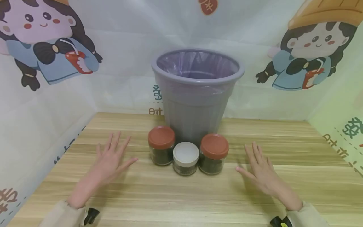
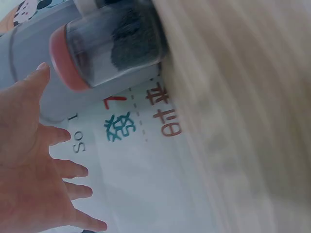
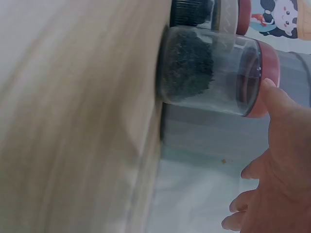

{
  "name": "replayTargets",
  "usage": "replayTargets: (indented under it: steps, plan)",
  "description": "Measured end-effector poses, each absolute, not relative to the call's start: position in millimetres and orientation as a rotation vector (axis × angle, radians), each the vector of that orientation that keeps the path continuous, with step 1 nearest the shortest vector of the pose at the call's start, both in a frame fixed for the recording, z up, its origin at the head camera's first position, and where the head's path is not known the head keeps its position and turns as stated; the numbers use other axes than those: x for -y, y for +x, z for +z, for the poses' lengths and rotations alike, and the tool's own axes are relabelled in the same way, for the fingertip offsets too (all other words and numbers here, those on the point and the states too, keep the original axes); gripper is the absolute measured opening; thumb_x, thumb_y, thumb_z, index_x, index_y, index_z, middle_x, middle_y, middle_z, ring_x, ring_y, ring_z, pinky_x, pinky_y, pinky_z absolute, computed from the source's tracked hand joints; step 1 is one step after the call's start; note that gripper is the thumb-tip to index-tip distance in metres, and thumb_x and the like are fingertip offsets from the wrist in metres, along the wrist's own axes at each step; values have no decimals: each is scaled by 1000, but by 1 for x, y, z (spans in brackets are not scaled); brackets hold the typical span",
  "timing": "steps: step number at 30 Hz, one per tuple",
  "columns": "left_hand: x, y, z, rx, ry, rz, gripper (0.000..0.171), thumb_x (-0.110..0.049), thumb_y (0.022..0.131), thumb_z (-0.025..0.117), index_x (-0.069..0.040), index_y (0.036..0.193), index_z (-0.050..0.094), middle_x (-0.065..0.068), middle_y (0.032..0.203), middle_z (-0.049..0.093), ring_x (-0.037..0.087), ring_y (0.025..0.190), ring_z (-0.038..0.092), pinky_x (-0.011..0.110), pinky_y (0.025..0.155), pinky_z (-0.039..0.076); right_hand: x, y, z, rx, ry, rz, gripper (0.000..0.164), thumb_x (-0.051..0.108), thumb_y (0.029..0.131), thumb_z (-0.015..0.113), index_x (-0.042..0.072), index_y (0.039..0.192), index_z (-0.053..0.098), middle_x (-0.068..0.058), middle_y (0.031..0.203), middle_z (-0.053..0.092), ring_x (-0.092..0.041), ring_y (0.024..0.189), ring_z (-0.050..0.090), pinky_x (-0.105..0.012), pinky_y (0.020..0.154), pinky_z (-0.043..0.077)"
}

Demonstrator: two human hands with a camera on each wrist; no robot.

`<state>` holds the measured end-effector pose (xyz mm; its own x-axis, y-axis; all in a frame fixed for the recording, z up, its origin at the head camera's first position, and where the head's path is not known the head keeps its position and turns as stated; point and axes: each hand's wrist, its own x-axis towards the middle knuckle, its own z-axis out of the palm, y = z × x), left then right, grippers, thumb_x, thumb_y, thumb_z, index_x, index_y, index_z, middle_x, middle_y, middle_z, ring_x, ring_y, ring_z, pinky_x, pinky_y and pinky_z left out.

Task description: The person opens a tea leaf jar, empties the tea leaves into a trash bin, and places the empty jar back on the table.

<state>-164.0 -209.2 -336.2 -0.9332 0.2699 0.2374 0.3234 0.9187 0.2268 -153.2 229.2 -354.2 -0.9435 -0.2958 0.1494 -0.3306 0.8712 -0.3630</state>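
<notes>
Holding nothing, unclenched: left hand (image 1: 110, 165) at 9 o'clock, right hand (image 1: 262, 173) at 3, of white-lidded jar (image 1: 185, 159) flanked by red-lidded jars (image 1: 161, 146), wastebasket (image 1: 195, 108) at 12; risk: sideways knock could topple close-set trio

Teal “發” (image 2: 120, 127) and dark “So” (image 2: 78, 146) on the white backdrop (image 1: 124, 88)

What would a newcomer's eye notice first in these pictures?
Probably the large purple-grey bin, upright at the back of the wooden table. In front of it stand two red-lidded jars, with a white-lidded jar between them. Cartoon figures on the pale backdrop flank the bin.
</notes>
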Motion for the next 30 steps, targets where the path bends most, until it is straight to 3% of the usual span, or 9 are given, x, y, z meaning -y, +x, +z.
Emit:
replayTargets:
  steps: [4, 8, 15, 22, 30]
  plan:
    - [211, -165, -324, 2808, -453, -429, 74, -49, 88, 44, -6, 142, 16, 29, 143, 5, 45, 130, 2, 71, 93, 4, -229, -155, -344, 2938, 514, 612, 78, 44, 90, 45, 1, 142, 7, -25, 144, -8, -43, 131, -4, -68, 95, 6]
    - [209, -168, -315, 2669, -464, -501, 72, -44, 89, 47, -1, 139, 19, 32, 140, 14, 48, 127, 13, 67, 95, 13, -227, -157, -333, 2898, 551, 677, 76, 41, 90, 46, 2, 142, 5, -23, 145, -7, -42, 131, 0, -65, 98, 8]
    - [191, -171, -306, 2400, -505, -745, 63, -26, 87, 57, 4, 135, 28, 28, 134, 32, 43, 122, 30, 55, 99, 25, -218, -164, -322, 2792, 598, 737, 72, 35, 91, 47, 3, 142, 9, -24, 145, 5, -43, 130, 12, -61, 98, 18]
    - [160, -179, -307, 2110, -664, -921, 50, -9, 79, 63, 8, 122, 44, 24, 117, 51, 33, 107, 48, 45, 84, 44, -203, -169, -324, 2735, 619, 798, 66, 33, 92, 47, 1, 140, 16, -24, 143, 14, -43, 128, 16, -62, 97, 20]
    - [129, -181, -316, 2037, -790, -963, 43, -2, 75, 66, 8, 113, 50, 21, 106, 57, 31, 89, 59, 42, 74, 49, -190, -176, -331, 2701, 637, 865, 62, 31, 92, 47, 0, 139, 20, -23, 142, 20, -41, 127, 23, -59, 97, 25]
